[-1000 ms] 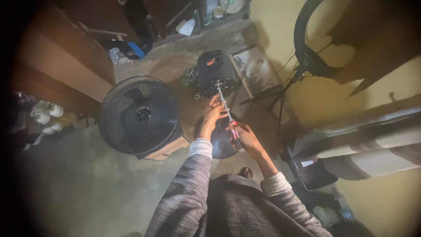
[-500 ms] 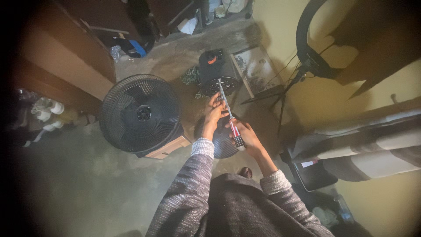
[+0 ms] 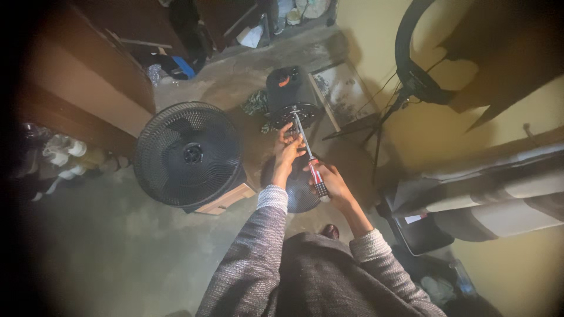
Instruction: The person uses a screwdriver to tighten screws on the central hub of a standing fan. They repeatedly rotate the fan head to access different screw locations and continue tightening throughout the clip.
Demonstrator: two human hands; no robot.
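Since half a second ago, I've slid my left hand (image 3: 285, 149) slightly up the steel shaft, pinching it. My right hand (image 3: 332, 183) grips the ribbed red-and-black screwdriver (image 3: 308, 154) handle. At twelve o'clock, its tip meets the black drum-shaped motor housing (image 3: 290, 94); a round mesh fan grille (image 3: 188, 154) sits at ten.

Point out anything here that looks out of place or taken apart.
The fan is in pieces: its black motor housing stands alone on the concrete floor, while the round grille with blades leans on a wooden block. The right hand holds a screwdriver to the housing; the left hand steadies its shaft.
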